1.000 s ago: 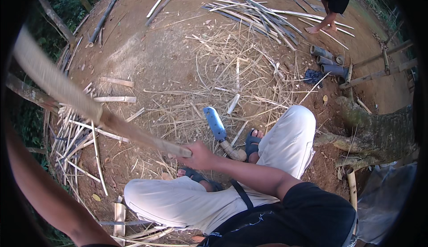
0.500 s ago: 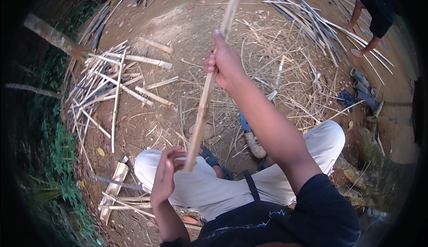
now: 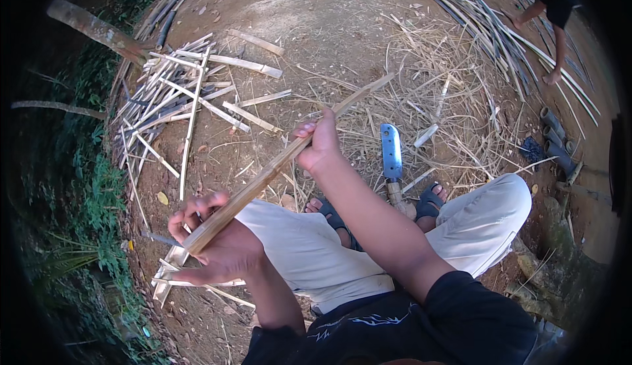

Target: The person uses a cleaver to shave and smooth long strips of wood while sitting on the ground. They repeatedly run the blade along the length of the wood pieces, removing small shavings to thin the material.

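Note:
My right hand (image 3: pixel 320 142) is closed round the middle of a long bamboo strip (image 3: pixel 266 175), thumb along its top. The strip slants from lower left up to the right, above my lap. At its near end my left hand (image 3: pixel 220 243) lies palm up beneath it, fingers spread and loosely bent, thumb stretched away. Whether the strip touches that palm I cannot tell. A broad cleaver-like knife (image 3: pixel 391 151) rests on the ground between my feet, blade pointing away and its pale handle toward me.
At the left is a pile of split bamboo pieces (image 3: pixel 191 102). Thin shavings (image 3: pixel 454 102) cover the ground ahead and right. Long bamboo strips (image 3: pixel 487 32) lie farther right, near another person (image 3: pixel 556 9). Dark bamboo tubes (image 3: pixel 556 141) are at the right; a tree trunk (image 3: pixel 99 32) leans at the left.
The bamboo strip has swung from steep to slanting and its near end has moved left. My right hand has come lower and nearer; my left has moved left and turned palm up.

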Demonstrator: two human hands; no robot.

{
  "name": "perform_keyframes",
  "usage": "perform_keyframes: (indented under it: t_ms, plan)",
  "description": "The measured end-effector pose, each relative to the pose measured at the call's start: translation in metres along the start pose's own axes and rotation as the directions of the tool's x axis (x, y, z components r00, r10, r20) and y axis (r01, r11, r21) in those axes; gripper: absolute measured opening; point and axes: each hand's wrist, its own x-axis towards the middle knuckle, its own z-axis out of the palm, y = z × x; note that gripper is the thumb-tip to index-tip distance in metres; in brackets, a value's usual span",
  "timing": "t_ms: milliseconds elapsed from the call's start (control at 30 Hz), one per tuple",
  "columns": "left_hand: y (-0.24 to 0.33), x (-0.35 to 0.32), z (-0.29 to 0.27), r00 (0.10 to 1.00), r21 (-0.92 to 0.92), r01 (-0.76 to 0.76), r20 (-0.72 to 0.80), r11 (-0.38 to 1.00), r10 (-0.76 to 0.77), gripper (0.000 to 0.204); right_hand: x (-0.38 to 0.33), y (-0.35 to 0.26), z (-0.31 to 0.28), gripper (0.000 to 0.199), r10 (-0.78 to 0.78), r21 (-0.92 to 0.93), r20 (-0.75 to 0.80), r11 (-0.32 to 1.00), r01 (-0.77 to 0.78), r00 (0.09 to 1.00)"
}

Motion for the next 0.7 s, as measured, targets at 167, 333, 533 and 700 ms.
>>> perform_keyframes:
  t_ms: [167, 333, 533, 700]
  plan:
    - [-0.006, 0.026, 0.01, 0.997, -0.063, 0.04, 0.066, 0.997, -0.036, 0.036, -0.018, -0.006, 0.002, 0.051, 0.05, -0.248, 0.042, 0.968, -0.038, 0.998]
    - [0.0, 0.047, 0.001, 0.925, -0.111, 0.121, 0.372, 0.986, -0.071, 0.025, -0.027, -0.069, -0.069, 0.074, 0.021, -0.805, 0.054, 0.592, 0.031, 0.998]
    - [-0.006, 0.04, 0.008, 0.957, -0.136, 0.065, 0.291, 0.989, -0.023, 0.032, 0.013, -0.177, -0.293, 0.053, -0.547, -0.631, 0.125, -0.687, -0.359, 0.828]
    - [-0.004, 0.038, 0.008, 0.937, -0.156, 0.088, 0.347, 0.984, -0.029, 0.035, 0.019, -0.16, -0.301, 0.065, -0.659, -0.608, 0.214, -0.668, -0.429, 0.721]
